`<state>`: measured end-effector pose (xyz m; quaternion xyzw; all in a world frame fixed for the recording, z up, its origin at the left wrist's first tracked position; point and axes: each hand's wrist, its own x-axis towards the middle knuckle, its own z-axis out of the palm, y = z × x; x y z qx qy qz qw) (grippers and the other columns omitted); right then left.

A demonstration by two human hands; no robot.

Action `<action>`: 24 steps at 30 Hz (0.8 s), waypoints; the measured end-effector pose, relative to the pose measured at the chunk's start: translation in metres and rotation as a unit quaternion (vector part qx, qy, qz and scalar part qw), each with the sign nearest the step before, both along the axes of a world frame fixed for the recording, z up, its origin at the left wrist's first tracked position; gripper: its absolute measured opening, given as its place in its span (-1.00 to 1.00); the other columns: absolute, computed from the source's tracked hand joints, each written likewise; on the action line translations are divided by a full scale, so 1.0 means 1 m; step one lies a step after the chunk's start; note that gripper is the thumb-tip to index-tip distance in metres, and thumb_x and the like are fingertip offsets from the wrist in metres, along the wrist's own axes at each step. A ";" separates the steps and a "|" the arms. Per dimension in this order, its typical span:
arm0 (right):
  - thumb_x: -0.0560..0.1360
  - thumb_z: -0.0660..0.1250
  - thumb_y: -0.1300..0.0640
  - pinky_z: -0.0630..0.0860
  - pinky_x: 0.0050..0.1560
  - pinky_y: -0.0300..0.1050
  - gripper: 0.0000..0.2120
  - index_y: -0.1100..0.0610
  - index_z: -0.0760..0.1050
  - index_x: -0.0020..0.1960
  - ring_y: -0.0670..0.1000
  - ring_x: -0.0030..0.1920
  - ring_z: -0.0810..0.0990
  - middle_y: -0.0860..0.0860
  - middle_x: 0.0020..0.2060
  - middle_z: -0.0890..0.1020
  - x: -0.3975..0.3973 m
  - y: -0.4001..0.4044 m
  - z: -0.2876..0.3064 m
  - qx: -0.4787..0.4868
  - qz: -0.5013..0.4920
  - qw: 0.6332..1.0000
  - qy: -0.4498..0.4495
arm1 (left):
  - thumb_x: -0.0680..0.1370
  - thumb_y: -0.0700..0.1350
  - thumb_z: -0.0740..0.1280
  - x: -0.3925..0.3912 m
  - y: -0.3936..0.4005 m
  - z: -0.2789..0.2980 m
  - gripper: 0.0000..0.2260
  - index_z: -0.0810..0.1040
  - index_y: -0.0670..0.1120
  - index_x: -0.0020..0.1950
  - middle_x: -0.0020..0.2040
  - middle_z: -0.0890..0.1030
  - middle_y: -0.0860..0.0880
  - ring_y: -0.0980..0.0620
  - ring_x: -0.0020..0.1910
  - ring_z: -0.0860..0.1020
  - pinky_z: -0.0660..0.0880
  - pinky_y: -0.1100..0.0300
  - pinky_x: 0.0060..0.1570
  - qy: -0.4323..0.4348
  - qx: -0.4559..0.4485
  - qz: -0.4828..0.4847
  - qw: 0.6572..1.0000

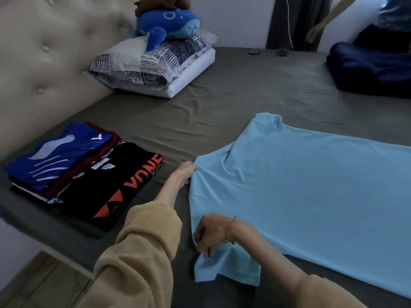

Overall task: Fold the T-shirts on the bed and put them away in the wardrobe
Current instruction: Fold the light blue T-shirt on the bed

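A light blue T-shirt [311, 192] lies spread flat on the grey-green bed sheet [222, 103], its collar end toward me. My left hand [185, 172] pinches the shirt's shoulder edge at the far side. My right hand [211, 233], with a bracelet on the wrist, grips the near shoulder just above the near sleeve. To the left lie folded shirts: a black one with red lettering [117, 185] and, beside it, a blue one [57, 154] on top of a dark red one.
Stacked pillows [155, 65] with a blue plush toy [169, 23] sit against the padded headboard [44, 58]. A dark blue bundle [367, 70] lies at the far right, with another person's arm [320, 25] behind it. The bed's near-left edge drops to the floor.
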<state>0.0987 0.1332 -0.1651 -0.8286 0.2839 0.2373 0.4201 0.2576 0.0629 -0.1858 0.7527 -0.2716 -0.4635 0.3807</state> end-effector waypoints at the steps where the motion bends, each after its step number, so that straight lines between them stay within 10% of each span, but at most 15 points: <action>1: 0.47 0.32 0.15 0.49 0.06 -0.24 -0.86 0.11 0.51 -0.26 -0.24 -0.44 0.54 0.05 -0.15 0.70 -0.001 -0.001 0.000 0.012 -0.001 1.000 0.002 | 0.62 -0.22 0.15 -0.001 -0.001 -0.001 -0.89 0.47 -0.14 0.04 0.05 0.52 -0.08 0.00 -0.05 0.52 0.42 0.19 -0.19 -0.013 -0.005 0.003 1.000; 5: 0.47 0.29 0.20 0.48 0.17 -0.15 -0.89 0.16 0.59 -0.07 -0.21 -0.36 0.57 -0.05 -0.32 0.65 -0.002 -0.010 0.000 0.014 -0.030 0.999 -0.016 | 0.57 -0.16 0.21 -0.001 -0.005 -0.006 -0.94 0.46 -0.12 -0.05 -0.03 0.51 -0.11 -0.04 -0.07 0.47 0.43 0.13 -0.15 -0.072 -0.013 -0.004 0.997; 8: 0.49 0.20 0.29 0.48 0.06 -0.25 -0.80 0.10 0.49 -0.24 -0.29 -0.47 0.54 0.13 -0.09 0.69 -0.002 -0.028 0.006 -0.042 -0.074 0.995 -0.050 | 0.51 -0.04 0.28 0.001 -0.012 -0.009 -0.89 0.43 -0.06 -0.14 -0.10 0.51 -0.06 -0.05 -0.08 0.48 0.37 0.14 -0.12 -0.237 0.014 -0.033 0.971; 12: 0.46 0.23 0.28 0.53 0.06 -0.10 -0.86 0.14 0.55 -0.14 0.02 -0.13 0.64 0.16 -0.07 0.68 -0.007 -0.075 0.007 -0.151 -0.184 0.967 -0.094 | 0.51 -0.06 0.28 0.003 -0.034 -0.004 -0.84 0.53 -0.08 0.04 0.14 0.54 -0.09 -0.10 0.18 0.48 0.38 0.14 0.11 -0.327 -0.013 -0.044 0.944; 24: 0.47 0.32 0.22 0.42 0.16 -0.07 -0.70 0.18 0.48 0.20 0.12 0.20 0.47 0.14 0.21 0.47 -0.030 -0.236 0.008 -0.251 -0.351 0.900 -0.060 | 0.57 -0.28 0.24 -0.023 -0.146 0.006 -0.67 0.45 -0.19 0.34 0.04 0.52 -0.06 0.08 0.07 0.46 0.36 0.54 -0.17 -0.070 -0.045 -0.232 0.969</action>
